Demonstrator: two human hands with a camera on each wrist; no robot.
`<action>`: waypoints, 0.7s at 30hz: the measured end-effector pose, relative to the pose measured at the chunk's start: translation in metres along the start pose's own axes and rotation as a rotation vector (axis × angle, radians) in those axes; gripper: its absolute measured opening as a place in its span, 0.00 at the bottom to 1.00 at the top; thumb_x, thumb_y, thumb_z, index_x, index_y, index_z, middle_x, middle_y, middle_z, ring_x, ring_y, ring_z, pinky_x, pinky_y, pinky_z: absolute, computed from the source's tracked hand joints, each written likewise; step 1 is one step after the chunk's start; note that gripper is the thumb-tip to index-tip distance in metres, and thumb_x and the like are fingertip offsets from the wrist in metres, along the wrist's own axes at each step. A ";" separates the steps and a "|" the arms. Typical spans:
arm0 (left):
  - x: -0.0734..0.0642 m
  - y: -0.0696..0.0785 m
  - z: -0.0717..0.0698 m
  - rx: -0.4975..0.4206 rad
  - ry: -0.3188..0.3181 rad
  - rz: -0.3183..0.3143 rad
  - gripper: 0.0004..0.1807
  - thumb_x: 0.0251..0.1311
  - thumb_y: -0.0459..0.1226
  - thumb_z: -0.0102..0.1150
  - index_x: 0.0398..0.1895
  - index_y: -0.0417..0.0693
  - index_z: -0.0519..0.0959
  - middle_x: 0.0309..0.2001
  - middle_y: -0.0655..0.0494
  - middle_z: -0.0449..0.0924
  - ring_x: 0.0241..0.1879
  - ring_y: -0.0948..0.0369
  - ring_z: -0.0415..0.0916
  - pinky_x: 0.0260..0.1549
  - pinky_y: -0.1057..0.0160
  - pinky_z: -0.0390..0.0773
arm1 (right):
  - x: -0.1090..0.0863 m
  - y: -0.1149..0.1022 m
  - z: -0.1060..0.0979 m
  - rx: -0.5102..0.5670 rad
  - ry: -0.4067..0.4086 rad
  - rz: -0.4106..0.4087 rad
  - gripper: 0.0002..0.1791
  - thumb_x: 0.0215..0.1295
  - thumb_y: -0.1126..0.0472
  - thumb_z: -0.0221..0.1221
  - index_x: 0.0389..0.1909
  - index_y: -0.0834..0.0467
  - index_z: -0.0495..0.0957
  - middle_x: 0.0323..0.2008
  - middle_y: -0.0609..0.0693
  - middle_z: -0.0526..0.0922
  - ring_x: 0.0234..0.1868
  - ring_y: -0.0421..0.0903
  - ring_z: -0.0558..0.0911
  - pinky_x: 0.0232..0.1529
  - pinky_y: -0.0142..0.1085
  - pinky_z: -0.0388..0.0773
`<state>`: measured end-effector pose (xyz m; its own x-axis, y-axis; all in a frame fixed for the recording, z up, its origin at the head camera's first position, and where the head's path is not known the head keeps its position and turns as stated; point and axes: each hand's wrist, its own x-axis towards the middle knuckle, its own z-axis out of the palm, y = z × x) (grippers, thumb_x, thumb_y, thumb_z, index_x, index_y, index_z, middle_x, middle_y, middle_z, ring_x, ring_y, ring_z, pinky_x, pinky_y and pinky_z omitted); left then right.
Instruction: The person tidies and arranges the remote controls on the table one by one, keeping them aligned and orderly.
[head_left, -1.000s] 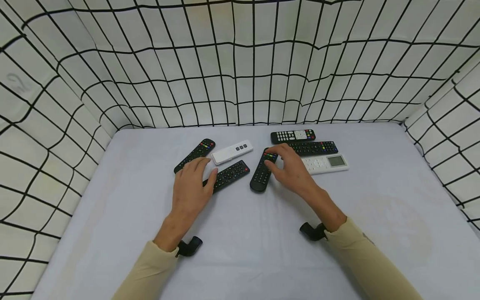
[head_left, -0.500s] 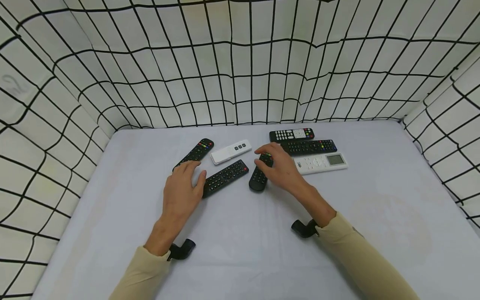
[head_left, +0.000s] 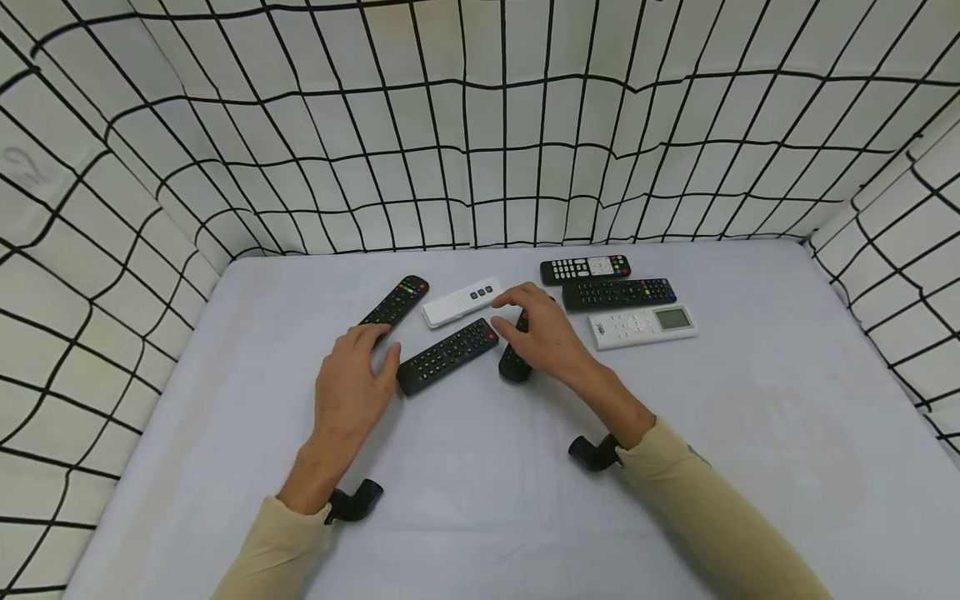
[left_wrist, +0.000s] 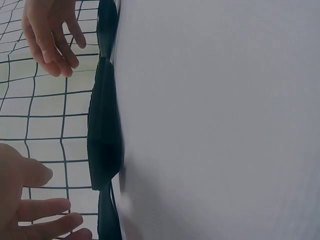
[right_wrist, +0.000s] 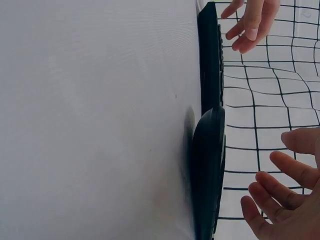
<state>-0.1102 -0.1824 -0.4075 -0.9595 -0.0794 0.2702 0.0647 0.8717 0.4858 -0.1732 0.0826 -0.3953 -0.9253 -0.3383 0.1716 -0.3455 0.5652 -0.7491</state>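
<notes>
My left hand hovers, fingers loosely bent and holding nothing, over the lower end of a black remote control with coloured buttons. Just right of its thumb lies a second black remote, set diagonally. My right hand is above a third black remote, covering most of it. In the right wrist view, the right hand has spread fingers standing apart from the thick black remote. The left wrist view also has the left hand with its fingers apart and nothing in them.
Between the hands, toward the back, lies a slim white remote. On the right are a black remote with white keys, a long black remote and a white remote with a screen. Black netting surrounds the white table.
Both hands have shifted left, the left one also toward me. The right hand now covers more of the remote beneath it, and the right-hand group shows fully. The remotes stay put.
</notes>
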 end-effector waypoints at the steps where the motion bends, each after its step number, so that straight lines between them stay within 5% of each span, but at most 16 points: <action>1: 0.000 -0.001 0.000 0.001 0.002 -0.005 0.21 0.74 0.43 0.57 0.63 0.42 0.79 0.64 0.42 0.80 0.66 0.42 0.75 0.57 0.38 0.77 | 0.001 -0.001 0.000 0.001 -0.005 0.000 0.16 0.74 0.59 0.63 0.59 0.60 0.81 0.60 0.56 0.80 0.59 0.56 0.80 0.61 0.48 0.78; 4: -0.001 -0.004 -0.001 0.006 0.011 -0.014 0.21 0.74 0.42 0.58 0.63 0.41 0.79 0.63 0.41 0.80 0.64 0.41 0.77 0.55 0.39 0.78 | 0.003 -0.002 0.002 0.004 -0.014 -0.001 0.16 0.75 0.58 0.63 0.58 0.60 0.81 0.60 0.56 0.80 0.53 0.57 0.80 0.54 0.47 0.79; 13: -0.003 -0.011 -0.004 0.002 0.009 -0.041 0.21 0.74 0.43 0.57 0.64 0.41 0.78 0.64 0.40 0.79 0.63 0.41 0.77 0.55 0.39 0.78 | 0.012 -0.007 0.009 0.027 -0.025 -0.012 0.15 0.75 0.59 0.62 0.57 0.60 0.82 0.61 0.57 0.79 0.65 0.56 0.79 0.64 0.48 0.79; 21: -0.006 -0.014 -0.010 -0.022 0.023 -0.069 0.20 0.73 0.40 0.59 0.63 0.41 0.79 0.63 0.40 0.79 0.62 0.42 0.77 0.56 0.40 0.78 | 0.017 -0.013 0.015 0.057 -0.043 -0.007 0.15 0.75 0.59 0.62 0.57 0.59 0.82 0.60 0.56 0.80 0.63 0.56 0.80 0.61 0.47 0.81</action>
<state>-0.1021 -0.1989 -0.4077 -0.9555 -0.1498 0.2540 0.0051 0.8528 0.5222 -0.1827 0.0582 -0.3926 -0.9148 -0.3750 0.1503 -0.3415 0.5190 -0.7836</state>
